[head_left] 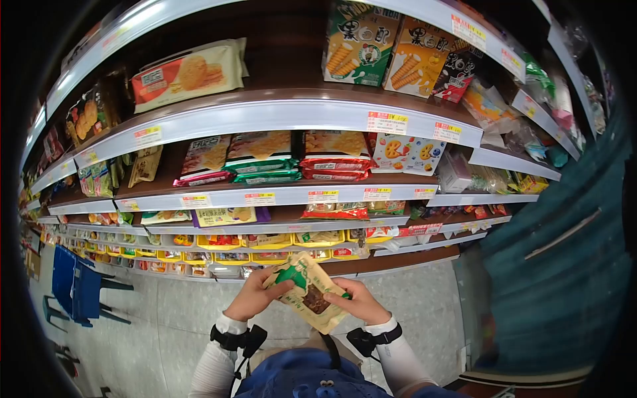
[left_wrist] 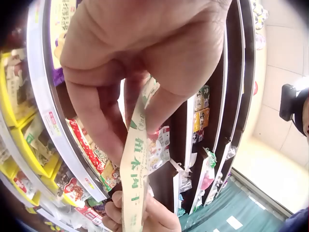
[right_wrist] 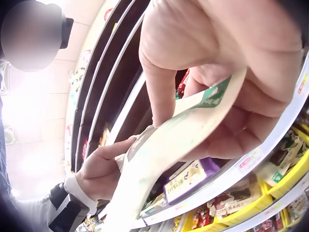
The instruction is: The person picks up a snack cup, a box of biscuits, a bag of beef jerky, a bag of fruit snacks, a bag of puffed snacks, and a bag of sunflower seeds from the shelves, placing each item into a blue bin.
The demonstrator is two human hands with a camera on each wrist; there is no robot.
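In the head view a beige snack packet (head_left: 306, 306) with a green patch and a dark window is held tilted in front of the body. My left hand (head_left: 252, 296) grips its left side, the thumb lying over the green print. The right hand (head_left: 363, 305) pinches the opposite side, thumb on the front. From the left wrist, the packet (left_wrist: 135, 169) appears nearly edge-on with green characters on it, between the left hand (left_wrist: 145, 43) and the right hand (left_wrist: 161, 215). In the right wrist view the packet (right_wrist: 164, 150) bends slightly under the right hand (right_wrist: 212, 43).
Store shelves (head_left: 279, 114) curve across the front, carrying biscuit packs (head_left: 192, 73) and boxes (head_left: 361, 43). Yellow bins (head_left: 272, 257) of small snacks line the lower tier. A blue chair (head_left: 73, 285) stands at left on the grey floor; a teal curtain (head_left: 551, 265) hangs at right.
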